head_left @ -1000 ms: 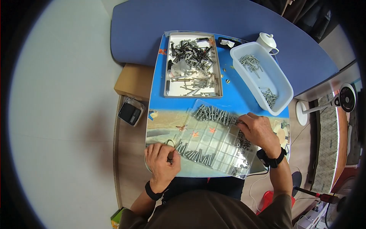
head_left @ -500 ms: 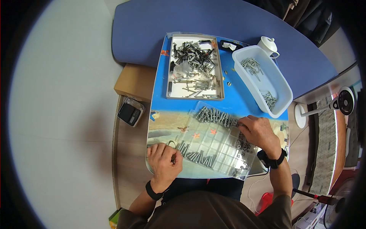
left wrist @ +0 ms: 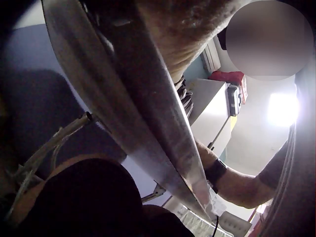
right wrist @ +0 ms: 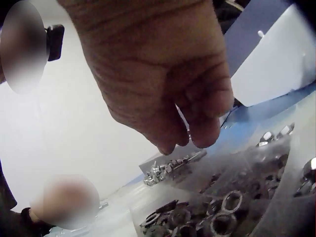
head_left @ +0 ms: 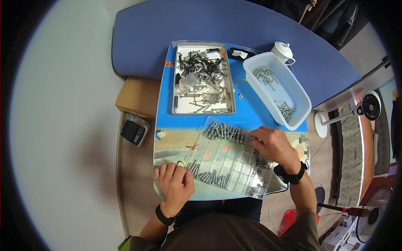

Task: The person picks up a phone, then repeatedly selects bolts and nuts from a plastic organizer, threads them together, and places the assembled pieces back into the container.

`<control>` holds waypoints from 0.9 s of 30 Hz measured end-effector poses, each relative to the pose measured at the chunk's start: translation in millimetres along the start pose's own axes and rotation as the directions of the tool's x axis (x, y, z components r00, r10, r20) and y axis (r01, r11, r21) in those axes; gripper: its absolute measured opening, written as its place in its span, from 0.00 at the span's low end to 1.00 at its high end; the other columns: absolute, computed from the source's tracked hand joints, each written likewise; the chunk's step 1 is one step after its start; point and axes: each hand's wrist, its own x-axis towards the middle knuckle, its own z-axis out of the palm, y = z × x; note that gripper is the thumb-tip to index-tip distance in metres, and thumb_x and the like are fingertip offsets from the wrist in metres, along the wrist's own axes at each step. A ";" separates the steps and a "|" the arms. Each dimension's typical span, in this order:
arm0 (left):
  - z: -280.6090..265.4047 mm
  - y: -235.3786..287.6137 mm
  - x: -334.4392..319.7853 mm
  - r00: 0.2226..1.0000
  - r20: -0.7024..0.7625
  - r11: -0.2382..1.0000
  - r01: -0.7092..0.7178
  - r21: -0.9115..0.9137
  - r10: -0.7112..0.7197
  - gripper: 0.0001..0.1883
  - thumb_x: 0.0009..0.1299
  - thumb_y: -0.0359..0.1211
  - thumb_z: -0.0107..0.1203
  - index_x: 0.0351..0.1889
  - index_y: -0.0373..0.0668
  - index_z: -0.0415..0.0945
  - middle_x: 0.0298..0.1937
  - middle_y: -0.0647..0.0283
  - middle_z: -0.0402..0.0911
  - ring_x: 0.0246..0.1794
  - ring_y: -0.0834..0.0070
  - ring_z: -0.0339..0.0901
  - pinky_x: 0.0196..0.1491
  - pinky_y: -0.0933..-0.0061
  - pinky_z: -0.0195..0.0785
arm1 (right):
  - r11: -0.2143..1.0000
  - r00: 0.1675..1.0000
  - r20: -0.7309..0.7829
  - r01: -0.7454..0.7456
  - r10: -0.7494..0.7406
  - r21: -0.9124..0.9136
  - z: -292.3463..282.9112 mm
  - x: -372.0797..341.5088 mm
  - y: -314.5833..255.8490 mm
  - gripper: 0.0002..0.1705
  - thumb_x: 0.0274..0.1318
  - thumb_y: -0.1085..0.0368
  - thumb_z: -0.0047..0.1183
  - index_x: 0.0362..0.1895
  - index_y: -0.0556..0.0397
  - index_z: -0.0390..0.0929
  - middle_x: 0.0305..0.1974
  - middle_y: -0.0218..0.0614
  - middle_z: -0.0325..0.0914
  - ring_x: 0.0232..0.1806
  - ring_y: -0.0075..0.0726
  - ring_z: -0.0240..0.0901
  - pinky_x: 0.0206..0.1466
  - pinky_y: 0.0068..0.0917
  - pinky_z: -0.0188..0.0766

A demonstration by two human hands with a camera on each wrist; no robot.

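A clear compartment case [head_left: 226,161] lies on the near half of the table in the head view, with upright bolts [head_left: 224,131] along its far side and loose bolts [head_left: 213,178] along its near side. My right hand [head_left: 274,146] is over its far right corner, the fingertips pinching what looks like a small metal part [head_left: 248,139]. The right wrist view has that hand [right wrist: 163,74] above dark nuts [right wrist: 224,217]. Left of the case, my left hand [head_left: 173,184] rests with bent fingers by the table's near left corner; whether it holds anything is hidden.
Beyond the case are a shallow box [head_left: 233,94] of mixed screws and a white tub [head_left: 293,90] with screws in two heaps. A lidded white cup [head_left: 282,51] and a black object [head_left: 234,53] stand farther back. A small fan [head_left: 370,105] is at the right.
The head view has shifted, so the table and its things appear slightly farther left and lower. Both hands stay in nearly the same places beside and over the case.
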 end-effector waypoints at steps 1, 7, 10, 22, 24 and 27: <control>-0.4 0.0 -0.1 1.000 -0.001 1.000 -0.002 -0.002 0.002 0.07 0.54 0.27 0.61 0.23 0.44 0.72 0.27 0.62 0.70 0.32 0.61 0.67 0.40 0.61 0.54 | 1.000 1.000 -0.002 0.014 -0.014 0.026 0.2 1.4 -1.5 0.10 0.50 0.68 0.65 0.38 0.56 0.84 0.31 0.43 0.82 0.30 0.52 0.80 0.33 0.41 0.75; -2.2 1.0 0.0 0.999 0.037 0.999 0.034 0.017 -0.034 0.06 0.53 0.27 0.60 0.23 0.44 0.72 0.27 0.61 0.70 0.31 0.61 0.67 0.40 0.61 0.55 | 0.998 0.998 0.011 0.063 -0.063 0.000 11.7 6.5 -4.6 0.12 0.48 0.67 0.66 0.38 0.55 0.83 0.34 0.43 0.82 0.29 0.51 0.79 0.32 0.39 0.75; -2.3 1.6 1.0 0.999 0.026 0.999 0.032 0.015 -0.032 0.07 0.54 0.27 0.61 0.23 0.44 0.72 0.27 0.61 0.70 0.31 0.61 0.67 0.40 0.61 0.55 | 0.994 0.994 0.012 0.111 -0.111 -0.023 19.8 7.9 -3.1 0.11 0.48 0.67 0.66 0.38 0.55 0.83 0.33 0.42 0.81 0.29 0.50 0.79 0.33 0.39 0.75; -5.5 -1.5 -1.2 0.997 0.026 0.997 0.073 -0.037 -0.072 0.09 0.62 0.36 0.63 0.26 0.45 0.74 0.28 0.62 0.72 0.32 0.62 0.69 0.41 0.61 0.56 | 0.997 0.997 -0.003 0.082 -0.082 0.007 24.2 12.3 -5.6 0.03 0.52 0.69 0.58 0.29 0.55 0.79 0.28 0.43 0.78 0.27 0.53 0.77 0.31 0.44 0.73; -4.7 -3.2 -2.8 0.996 0.011 0.993 0.084 -0.084 -0.084 0.08 0.64 0.37 0.62 0.31 0.44 0.76 0.31 0.61 0.75 0.34 0.61 0.71 0.42 0.60 0.58 | 0.996 0.996 -0.010 0.090 -0.089 0.026 21.8 12.2 -5.4 0.03 0.52 0.69 0.58 0.30 0.55 0.79 0.29 0.43 0.79 0.27 0.53 0.76 0.31 0.44 0.73; -8.0 0.8 -0.4 0.992 -0.071 0.982 0.088 -0.168 -0.102 0.07 0.63 0.30 0.63 0.36 0.40 0.77 0.34 0.58 0.77 0.36 0.58 0.73 0.43 0.59 0.64 | 0.994 0.995 -0.034 0.096 -0.094 0.057 14.8 10.6 -9.0 0.03 0.52 0.69 0.59 0.30 0.56 0.79 0.29 0.43 0.79 0.27 0.53 0.77 0.32 0.44 0.73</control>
